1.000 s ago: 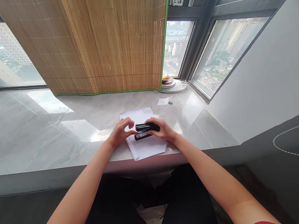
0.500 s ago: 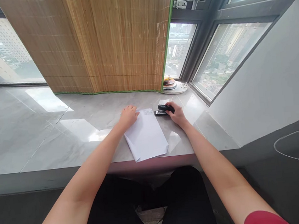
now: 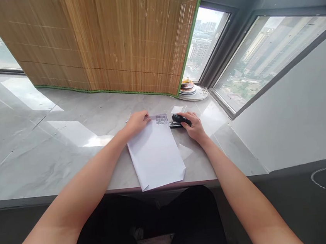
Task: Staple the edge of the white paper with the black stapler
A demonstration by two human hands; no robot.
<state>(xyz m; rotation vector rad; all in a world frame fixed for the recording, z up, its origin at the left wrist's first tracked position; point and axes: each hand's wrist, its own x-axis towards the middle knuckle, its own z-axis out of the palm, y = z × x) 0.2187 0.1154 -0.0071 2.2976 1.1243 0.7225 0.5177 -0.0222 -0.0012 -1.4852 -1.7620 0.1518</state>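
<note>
White sheets of paper (image 3: 156, 153) lie on the grey stone ledge, with small print near the top right and folded lower corners. At the paper's upper left corner, my left hand (image 3: 136, 122) is closed on its edge, thumb and fingers together. My right hand (image 3: 195, 128) wraps round the rear of a black stapler (image 3: 181, 119). The stapler rests on the ledge with its front end at the paper's upper right edge. Whether the edge lies between its jaws, I cannot tell.
A bamboo blind (image 3: 108, 42) with green edging hangs behind the ledge (image 3: 68, 163). Stacked plates (image 3: 190, 92) stand in the corner by the window (image 3: 272, 52). A white wall (image 3: 292, 104) rises on the right. The ledge's front edge runs just above my legs.
My view has tilted and come nearer the ledge. The left fingers have gone from lying over the paper to gripping its edge. The stapler's front and the paper's right edge are closer together.
</note>
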